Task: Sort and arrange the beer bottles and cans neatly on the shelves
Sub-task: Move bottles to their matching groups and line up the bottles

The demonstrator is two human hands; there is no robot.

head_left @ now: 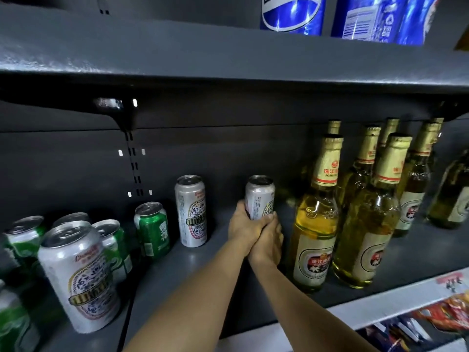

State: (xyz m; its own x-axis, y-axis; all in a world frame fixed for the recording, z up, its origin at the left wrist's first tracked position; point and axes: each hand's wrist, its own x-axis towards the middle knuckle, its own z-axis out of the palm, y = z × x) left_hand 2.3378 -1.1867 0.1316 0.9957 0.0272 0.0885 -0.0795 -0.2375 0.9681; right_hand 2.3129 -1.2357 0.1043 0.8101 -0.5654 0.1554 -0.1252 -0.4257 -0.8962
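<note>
Dark grey metal shelf (pixel 418 252): the main deck, running from 9 o'clock to 3 o'clock, with a second board overhead.

Blue soft-drink packs (pixel 291 13): on the upper board, 12 to 1 o'clock.

Pearl River beer bottles (pixel 314 219): gold-foil necks, pale contents, standing upright in rows at 3 o'clock, the front pair nearest the shelf lip.

Mixed cans, 8 to 9 o'clock: a large silver can (pixel 78 278) in front, green cans (pixel 152 229) crowded behind it, unsorted.

Tall silver can (pixel 190 212): standing alone at 10 o'clock of the hands.

Held silver can (pixel 260 196): centre of view, upright, low over or on the deck; which of the two cannot be told. It lies between the lone tall can and the bottles, just beside the nearest bottle.

Left hand (pixel 241 227): fingers wrapped round the held can's lower body.

Right hand (pixel 269 240): laid over the left, also clasped about the can's base, its knuckles near the front bottle.

Risk, as judged: the right hand works close to the front bottle, so a sideways nudge could knock it against its neighbours or toward the lip. Setting the can down tilted could tip it.
</note>
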